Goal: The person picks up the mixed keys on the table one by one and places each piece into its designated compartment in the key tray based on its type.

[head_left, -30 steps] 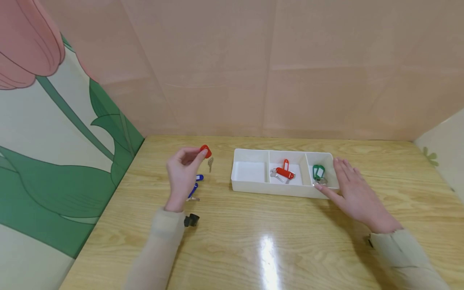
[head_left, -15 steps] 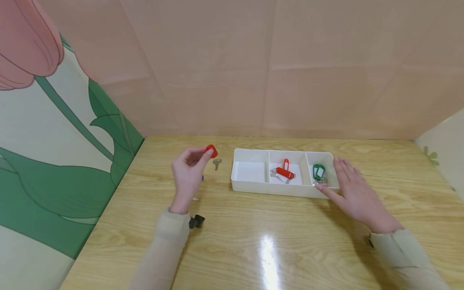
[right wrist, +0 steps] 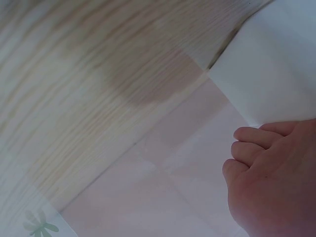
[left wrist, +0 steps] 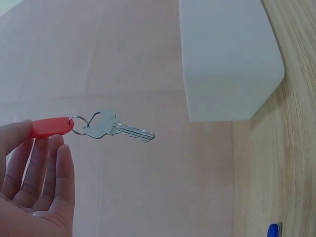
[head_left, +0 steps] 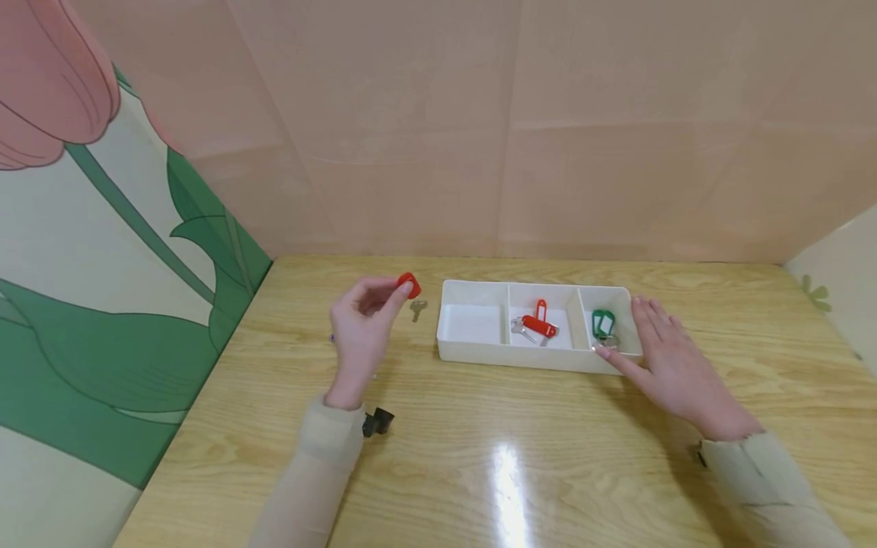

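My left hand [head_left: 363,331] pinches a red key tag [head_left: 409,285] between thumb and fingers, left of the white tray [head_left: 510,356]. From the tag's ring a silver key [left wrist: 103,126] hangs in the air; in the left wrist view the tray's end wall lies beyond it. My right hand [head_left: 668,373] rests with straight fingers against the tray's right end, its thumb at the front rim. In the tray's middle compartment lie red key tags [head_left: 539,327] with keys. Green key tags [head_left: 603,323] with keys lie in the right compartment; the left one holds nothing.
A blue key tag [left wrist: 273,230] lies on the wooden table [head_left: 438,457] behind my left hand, mostly hidden in the head view. A pinkish covered wall [head_left: 507,152] rises along the table's back edge. A painted panel [head_left: 137,304] stands at the left.
My left hand has moved a little to the right, toward the tray, carrying the red tag and its key. The blue tags became mostly hidden behind it. The right hand has stayed put.
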Action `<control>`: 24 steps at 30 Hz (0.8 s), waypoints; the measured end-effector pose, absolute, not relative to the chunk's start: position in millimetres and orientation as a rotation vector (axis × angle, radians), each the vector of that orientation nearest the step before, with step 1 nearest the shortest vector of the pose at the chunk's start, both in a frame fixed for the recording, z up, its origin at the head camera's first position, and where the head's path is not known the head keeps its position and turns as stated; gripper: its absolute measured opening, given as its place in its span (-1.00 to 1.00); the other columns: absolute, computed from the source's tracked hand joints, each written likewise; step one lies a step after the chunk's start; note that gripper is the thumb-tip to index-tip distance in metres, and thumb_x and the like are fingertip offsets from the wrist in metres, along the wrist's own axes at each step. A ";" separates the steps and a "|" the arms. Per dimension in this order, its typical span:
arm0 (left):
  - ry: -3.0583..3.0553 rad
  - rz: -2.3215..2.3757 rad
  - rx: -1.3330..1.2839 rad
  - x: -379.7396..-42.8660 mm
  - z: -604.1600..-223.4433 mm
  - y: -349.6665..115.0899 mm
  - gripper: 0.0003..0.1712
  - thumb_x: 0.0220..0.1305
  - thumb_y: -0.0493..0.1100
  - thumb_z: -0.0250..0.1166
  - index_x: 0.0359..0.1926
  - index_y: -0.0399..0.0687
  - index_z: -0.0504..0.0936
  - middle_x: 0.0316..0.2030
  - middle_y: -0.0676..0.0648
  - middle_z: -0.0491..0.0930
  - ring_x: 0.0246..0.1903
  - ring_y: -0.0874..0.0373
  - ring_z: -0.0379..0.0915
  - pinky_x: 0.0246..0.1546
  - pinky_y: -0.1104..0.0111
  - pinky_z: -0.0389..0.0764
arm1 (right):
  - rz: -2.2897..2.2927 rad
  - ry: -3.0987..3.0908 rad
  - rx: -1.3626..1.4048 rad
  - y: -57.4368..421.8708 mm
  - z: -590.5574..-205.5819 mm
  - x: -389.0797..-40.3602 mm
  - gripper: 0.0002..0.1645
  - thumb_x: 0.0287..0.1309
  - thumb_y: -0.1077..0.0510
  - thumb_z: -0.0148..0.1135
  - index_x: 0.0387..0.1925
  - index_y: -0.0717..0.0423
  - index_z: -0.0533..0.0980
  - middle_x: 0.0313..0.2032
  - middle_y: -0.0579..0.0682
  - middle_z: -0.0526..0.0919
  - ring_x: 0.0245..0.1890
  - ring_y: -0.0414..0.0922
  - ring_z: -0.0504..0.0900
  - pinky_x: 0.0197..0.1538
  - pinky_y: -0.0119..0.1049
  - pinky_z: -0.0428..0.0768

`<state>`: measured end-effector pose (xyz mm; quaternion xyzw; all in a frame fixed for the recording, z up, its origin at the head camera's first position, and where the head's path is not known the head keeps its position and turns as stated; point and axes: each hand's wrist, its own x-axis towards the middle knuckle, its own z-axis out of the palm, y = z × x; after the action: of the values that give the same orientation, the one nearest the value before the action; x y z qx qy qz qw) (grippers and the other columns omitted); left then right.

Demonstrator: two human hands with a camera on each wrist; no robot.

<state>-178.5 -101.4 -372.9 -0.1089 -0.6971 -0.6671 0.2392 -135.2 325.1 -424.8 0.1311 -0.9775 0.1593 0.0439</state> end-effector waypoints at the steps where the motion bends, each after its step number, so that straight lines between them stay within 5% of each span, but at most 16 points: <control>1: -1.908 -1.828 -0.303 -178.0 -372.5 -100.8 -0.76 0.21 -0.15 0.53 -0.20 -0.21 0.75 -0.27 -0.08 0.74 -0.34 0.02 0.64 -0.29 0.33 0.68 | 0.488 -2.989 0.398 325.2 -424.9 -135.2 0.21 0.42 -0.31 0.12 0.58 0.28 -0.33 0.57 0.32 -0.24 0.56 0.22 -0.31 0.52 0.04 -0.37; 24: -1.894 -1.857 -0.420 -165.6 -369.3 -79.2 -0.82 0.22 -0.22 0.52 -0.24 -0.24 0.74 -0.29 -0.06 0.74 -0.34 0.02 0.67 -0.27 0.29 0.71 | 0.495 -2.997 0.381 325.6 -427.4 -136.4 0.23 0.41 -0.31 0.13 0.57 0.28 -0.34 0.57 0.33 -0.25 0.56 0.21 -0.31 0.52 0.01 -0.39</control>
<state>-165.6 -79.2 -369.3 -0.1524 -0.6869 -0.6736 0.2261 -136.4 325.6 -427.4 0.1244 -0.9782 0.1615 0.0399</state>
